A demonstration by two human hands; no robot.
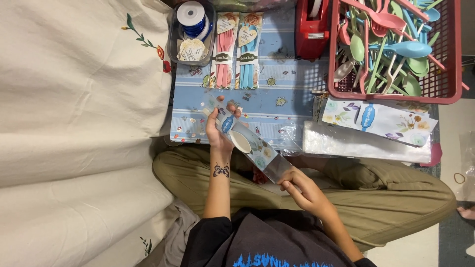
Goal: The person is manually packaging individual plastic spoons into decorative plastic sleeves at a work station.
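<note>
Now, clear sleeve (250, 146) pinched between left hand (217, 132), right hand (303, 187) fingers (286, 182)

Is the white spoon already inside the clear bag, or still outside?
Inside, it seems: the white spoon lies within the clear bag, held by left hand and right hand.

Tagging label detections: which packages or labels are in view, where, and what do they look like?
Clear sleeve: held by left hand and right hand; floral card, blue oval label, white spoon inside.
Pink cutlery pack: on blue mat, heart tag on top.
Blue cutlery pack: beside it, same style.
Floral cards: below red basket, white, blue oval labels.
</note>
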